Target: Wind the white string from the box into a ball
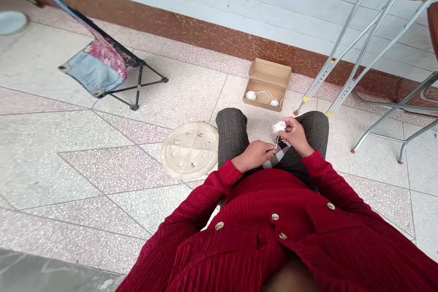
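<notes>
My right hand [296,137] is closed on a small ball of white yarn [279,126] above my lap. My left hand [257,154] is just below and left of it, fingers pinched on a strand of white yarn [275,146]. A thin, dark, narrow piece shows between the two hands, too small to name. Under them lies a black, grey and white checked cloth [278,155] between my thighs. An open cardboard box [270,84] stands on the floor beyond my knees, holding a white yarn ball [251,95], a smaller one [274,102] and loose strands.
A round beige mat with holes [189,149] lies left of my knee. Further left stands a folding fabric chair [99,66]. Metal crutches [356,61] lean against the tiled wall at right, near a metal-legged seat [386,123].
</notes>
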`<state>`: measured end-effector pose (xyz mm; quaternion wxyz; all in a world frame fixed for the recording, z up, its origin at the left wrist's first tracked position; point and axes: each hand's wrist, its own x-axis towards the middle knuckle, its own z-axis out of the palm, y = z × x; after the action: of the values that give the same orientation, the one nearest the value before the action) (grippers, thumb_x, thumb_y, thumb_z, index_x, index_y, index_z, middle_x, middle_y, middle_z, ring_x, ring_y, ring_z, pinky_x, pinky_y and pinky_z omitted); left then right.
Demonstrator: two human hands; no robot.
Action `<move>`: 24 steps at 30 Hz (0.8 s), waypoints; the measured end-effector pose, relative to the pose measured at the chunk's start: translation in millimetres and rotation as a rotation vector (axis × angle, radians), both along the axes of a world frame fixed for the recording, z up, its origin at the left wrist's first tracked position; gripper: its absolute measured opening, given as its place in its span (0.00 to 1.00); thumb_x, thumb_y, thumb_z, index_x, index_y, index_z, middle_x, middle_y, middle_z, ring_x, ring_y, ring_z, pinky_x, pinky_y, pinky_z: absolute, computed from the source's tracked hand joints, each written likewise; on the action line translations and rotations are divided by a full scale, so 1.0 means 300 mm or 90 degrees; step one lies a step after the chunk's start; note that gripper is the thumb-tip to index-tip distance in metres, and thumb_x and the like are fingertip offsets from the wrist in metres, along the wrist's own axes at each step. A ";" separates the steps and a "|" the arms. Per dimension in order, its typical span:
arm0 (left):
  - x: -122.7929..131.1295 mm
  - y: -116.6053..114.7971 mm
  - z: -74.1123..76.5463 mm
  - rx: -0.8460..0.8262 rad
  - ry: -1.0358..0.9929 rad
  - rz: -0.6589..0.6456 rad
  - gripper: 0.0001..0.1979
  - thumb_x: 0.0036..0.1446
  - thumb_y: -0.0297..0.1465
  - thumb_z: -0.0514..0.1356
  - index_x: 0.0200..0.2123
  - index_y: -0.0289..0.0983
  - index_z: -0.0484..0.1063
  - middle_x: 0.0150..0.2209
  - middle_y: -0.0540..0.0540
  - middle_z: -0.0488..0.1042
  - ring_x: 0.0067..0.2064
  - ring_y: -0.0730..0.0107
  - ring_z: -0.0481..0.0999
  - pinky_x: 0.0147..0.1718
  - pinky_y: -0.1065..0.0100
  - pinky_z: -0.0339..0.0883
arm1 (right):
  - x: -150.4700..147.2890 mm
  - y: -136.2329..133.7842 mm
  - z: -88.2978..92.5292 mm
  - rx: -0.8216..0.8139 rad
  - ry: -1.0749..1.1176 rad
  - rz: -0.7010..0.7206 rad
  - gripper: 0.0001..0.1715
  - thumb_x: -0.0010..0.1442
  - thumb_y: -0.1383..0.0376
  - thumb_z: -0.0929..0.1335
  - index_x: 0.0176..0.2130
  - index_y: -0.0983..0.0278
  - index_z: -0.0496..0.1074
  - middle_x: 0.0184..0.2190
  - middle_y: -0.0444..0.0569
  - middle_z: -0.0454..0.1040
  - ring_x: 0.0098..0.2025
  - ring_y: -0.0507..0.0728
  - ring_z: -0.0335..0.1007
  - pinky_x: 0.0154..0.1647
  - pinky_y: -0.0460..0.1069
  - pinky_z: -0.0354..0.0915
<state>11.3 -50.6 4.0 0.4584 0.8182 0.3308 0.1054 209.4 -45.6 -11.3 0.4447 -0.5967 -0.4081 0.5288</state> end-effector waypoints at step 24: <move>0.024 0.028 -0.045 -0.196 -0.149 0.088 0.21 0.66 0.38 0.56 0.24 0.33 0.74 0.25 0.50 0.75 0.28 0.74 0.69 0.33 0.73 0.61 | -0.011 -0.025 0.171 0.006 0.224 -0.058 0.22 0.47 0.64 0.76 0.44 0.60 0.72 0.32 0.43 0.77 0.27 0.50 0.71 0.24 0.44 0.67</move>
<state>18.5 -42.3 -9.6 0.6048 0.6961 0.3428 0.1792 206.0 -53.1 40.1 0.5358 -0.5103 -0.2991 0.6025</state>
